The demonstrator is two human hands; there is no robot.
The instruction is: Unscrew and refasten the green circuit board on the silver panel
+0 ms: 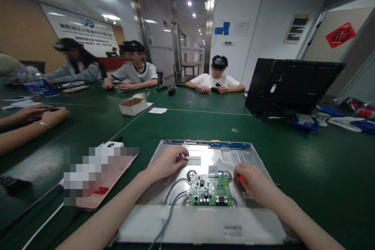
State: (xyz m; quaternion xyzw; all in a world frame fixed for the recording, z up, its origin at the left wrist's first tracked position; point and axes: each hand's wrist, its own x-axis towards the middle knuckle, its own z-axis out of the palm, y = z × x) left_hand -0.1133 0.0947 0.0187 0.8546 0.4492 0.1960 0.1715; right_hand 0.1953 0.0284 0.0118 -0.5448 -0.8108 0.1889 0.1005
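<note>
An LCD panel (205,222) lies back side up in front of me, its metal back bearing a green circuit board (211,189). Along its far edge runs a narrow blue circuit strip (205,144). My left hand (170,160) rests over the panel's left part, fingers curled together beside a pale label (193,160); what they pinch, if anything, is hidden. On the other side, my right hand (252,181) is closed around an orange-handled tool (243,179), mostly covered by the fingers. A whitish piece of film (222,165) lies between my hands. Dark cables (172,207) leave the board's left side.
To the left lie a pixelated phone-like item (108,183) and cables. A small open box (133,106) and a paper (158,110) lie beyond. A black monitor (293,86) stands right, by a blue tray (305,122). Several people sit around the green table (199,125).
</note>
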